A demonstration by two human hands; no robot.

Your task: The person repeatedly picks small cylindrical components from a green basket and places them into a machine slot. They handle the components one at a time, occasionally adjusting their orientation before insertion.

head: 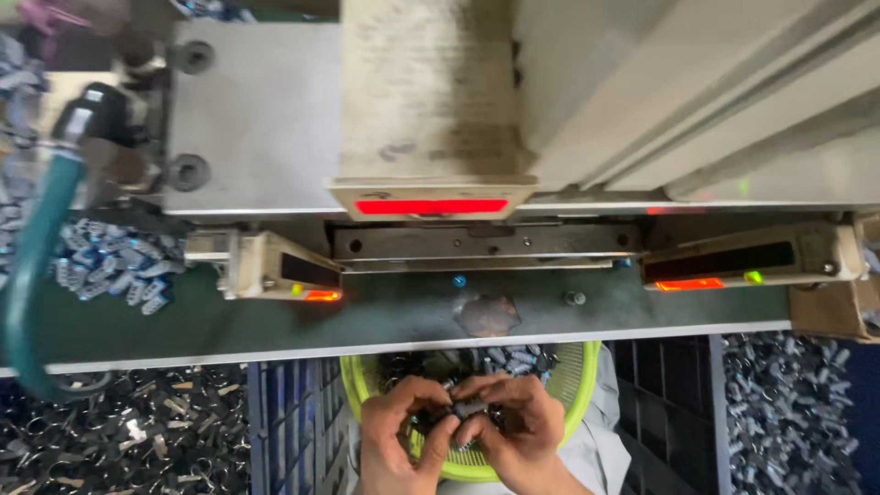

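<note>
A large pale grey metal press machine [275, 119] fills the upper view, a glowing red light bar [431, 206] on its front. Below runs a dark green work table [229, 321] with a white edge — small orange lamps glow on boxy sensors [275, 268] either side. A teal hose [32, 266] curves down the left.

I see my left hand [396, 438] and my right hand [518, 431] bare, without gloves, rings or a watch. No sleeves reach the wrists. Below my hands shows a light grey garment [600, 440] of plain cloth, creased, with no visible markings.
</note>
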